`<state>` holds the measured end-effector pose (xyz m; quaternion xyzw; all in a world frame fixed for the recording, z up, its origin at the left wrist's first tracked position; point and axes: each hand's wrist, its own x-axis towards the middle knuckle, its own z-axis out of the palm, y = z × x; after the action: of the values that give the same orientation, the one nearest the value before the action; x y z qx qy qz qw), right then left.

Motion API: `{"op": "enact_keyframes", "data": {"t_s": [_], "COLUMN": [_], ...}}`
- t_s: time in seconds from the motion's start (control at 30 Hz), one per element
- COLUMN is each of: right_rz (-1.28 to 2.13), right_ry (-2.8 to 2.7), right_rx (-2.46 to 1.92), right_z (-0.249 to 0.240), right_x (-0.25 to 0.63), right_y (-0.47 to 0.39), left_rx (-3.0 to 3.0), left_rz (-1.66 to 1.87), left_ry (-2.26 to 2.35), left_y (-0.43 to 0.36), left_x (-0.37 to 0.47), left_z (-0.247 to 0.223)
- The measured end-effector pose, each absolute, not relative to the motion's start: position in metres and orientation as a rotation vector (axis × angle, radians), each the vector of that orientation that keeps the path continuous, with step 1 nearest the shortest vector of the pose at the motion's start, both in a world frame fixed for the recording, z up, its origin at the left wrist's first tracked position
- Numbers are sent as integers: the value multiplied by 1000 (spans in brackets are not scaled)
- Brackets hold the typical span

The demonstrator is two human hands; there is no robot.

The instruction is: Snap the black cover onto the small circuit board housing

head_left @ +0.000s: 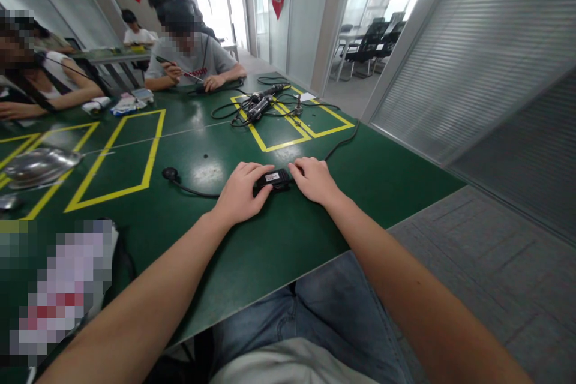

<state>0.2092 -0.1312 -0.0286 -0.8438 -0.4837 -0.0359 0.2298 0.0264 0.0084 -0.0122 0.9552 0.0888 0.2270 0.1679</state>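
A black power adapter with a white label lies on the green table in front of me. My left hand grips its left end, thumb on the near side and fingers on the far side. Close by the adapter's right end, my right hand is closed around the cord, its fingertips partly hidden. From under my left hand a black cord runs left to a round black plug. Another stretch of black cord leads from behind my right hand toward the back right.
Black and silver tools with tangled cables lie inside yellow tape outlines at the back. A shiny metal bowl-like piece sits at left, near a blurred package. Across the table a person holds a screwdriver-like tool; another sits far left.
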Motion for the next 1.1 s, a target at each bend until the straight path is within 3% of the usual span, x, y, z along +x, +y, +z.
{"op": "enact_keyframes", "data": {"t_s": [0.7, 1.1], "right_rz": [-16, -207], "right_ry": [-1327, -1453], "right_rx": [-2316, -2423], "right_z": [-25, -25], "right_x": [206, 202], "right_y": [-129, -132], "left_rx": [2702, 2560], "left_rz": [563, 730], "left_ry": [213, 872], "left_y": [17, 25], "left_x": [28, 33], "left_z": [-20, -21]}}
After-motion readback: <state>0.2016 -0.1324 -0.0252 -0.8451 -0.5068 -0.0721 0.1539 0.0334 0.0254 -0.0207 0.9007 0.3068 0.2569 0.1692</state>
